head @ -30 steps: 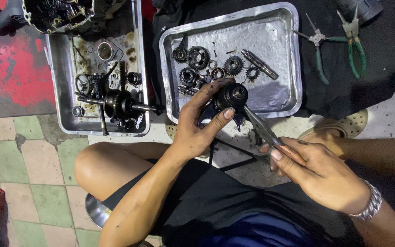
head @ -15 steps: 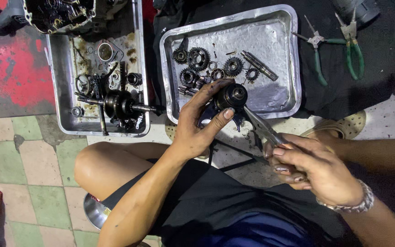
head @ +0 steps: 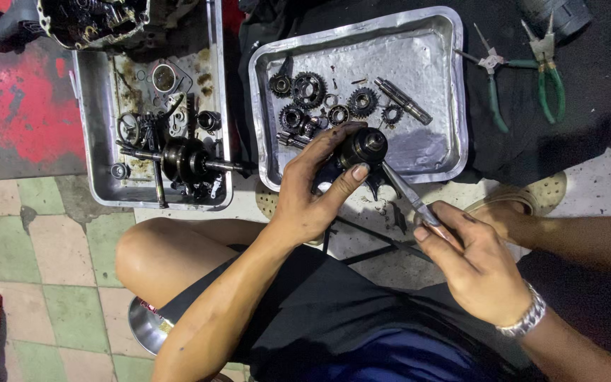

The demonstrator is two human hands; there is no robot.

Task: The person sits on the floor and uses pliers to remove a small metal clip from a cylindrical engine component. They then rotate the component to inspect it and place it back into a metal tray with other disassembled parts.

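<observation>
The round dark engine part (head: 366, 146) sits over the near edge of the right-hand metal tray (head: 433, 64), gripped in the left hand (head: 312, 191), whose fingers curl over its top while the thumb presses against its lower side. The right hand (head: 479, 265) is closed around the handle end of a slim metal tool (head: 408, 194), the tip of which meets the underside of the part. A metal wristband (head: 525, 322) is worn on the right wrist. Inside the right-hand tray lie several small gears (head: 309, 88) and a short shaft (head: 403, 101). The left-hand tray (head: 100, 163) holds a crankshaft assembly (head: 182, 161) and loose rings. Two green-handled pliers (head: 518, 78) rest on the dark cloth (head: 588, 106) beside the right-hand tray.
</observation>
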